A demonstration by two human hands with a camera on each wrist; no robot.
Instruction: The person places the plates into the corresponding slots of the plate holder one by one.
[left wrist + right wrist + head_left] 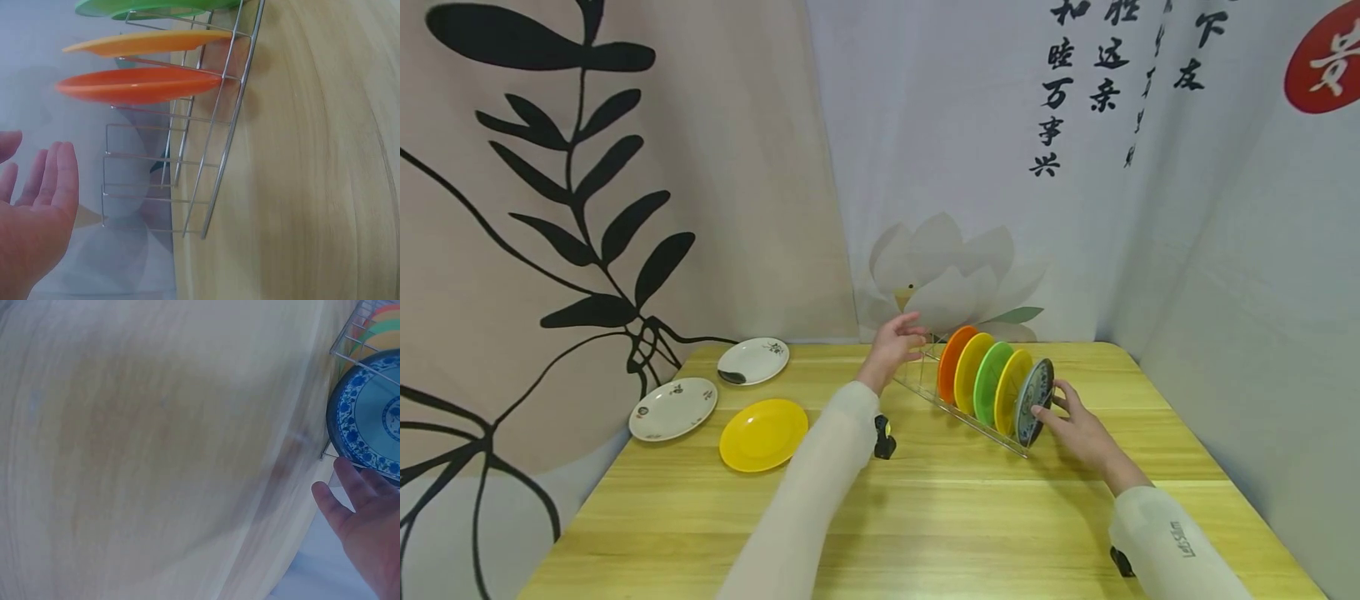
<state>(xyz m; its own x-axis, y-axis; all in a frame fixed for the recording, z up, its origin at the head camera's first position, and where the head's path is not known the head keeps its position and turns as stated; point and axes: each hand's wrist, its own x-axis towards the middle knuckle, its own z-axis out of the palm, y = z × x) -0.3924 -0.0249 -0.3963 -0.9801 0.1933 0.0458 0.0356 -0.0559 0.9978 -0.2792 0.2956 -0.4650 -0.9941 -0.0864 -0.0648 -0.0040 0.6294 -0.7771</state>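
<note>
A metal wire dish rack [957,410] stands toward the back of the table with several plates upright in it. From the left they are an orange plate [950,367], a yellow one, a green plate [988,379], another yellow plate [1009,396] and a blue-and-white patterned plate [1032,404]. At the right end, my right hand [1078,425] is at the patterned plate, its fingertips [342,464] right at the rim. The thumb is spread away from the other fingers. My left hand [892,348] hovers by the rack's left end, fingers loosely extended, holding nothing.
Left of the rack lie a bright yellow plate [763,435], a white plate with small motifs [673,408] and a white plate with a dark patch [753,361]. A fabric backdrop [752,208] hangs behind the wooden table [970,533].
</note>
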